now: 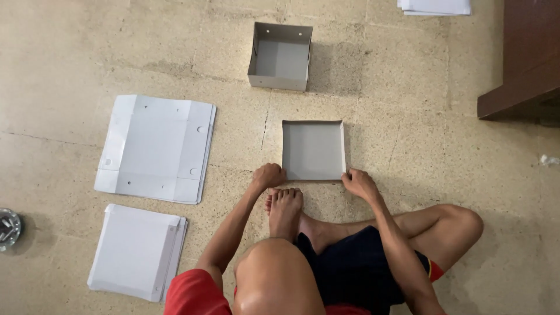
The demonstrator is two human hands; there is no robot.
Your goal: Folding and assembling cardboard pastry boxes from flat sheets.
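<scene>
While the person sits cross-legged on the stone floor (408,105), a small round metal object (8,227) lies at the far left edge of the view. To its right, near the person's left knee, rests a stack of flat white cardboard sheets (137,251), and farther off lies a second stack of unfolded box blanks (156,148) with creased flaps and small punched holes. Moving right, the left hand (269,175) is curled into a loose fist, knuckles down, touching the near left corner of a shallow grey cardboard tray (313,149). That tray sits flat on the floor just beyond the person's bare foot (285,209), its low walls folded up on all sides. Farther away, well apart from the tray, stands a deeper folded grey box (280,56), open at the top with holes in its walls. The right hand (359,183) presses on the tray's near right corner, fingers bent and close together against the edge; whether they pinch the wall cannot be told. Beyond it, at the far right, a dark wooden furniture piece (528,58) juts in, and more white sheets (434,6) lie at the top edge.
</scene>
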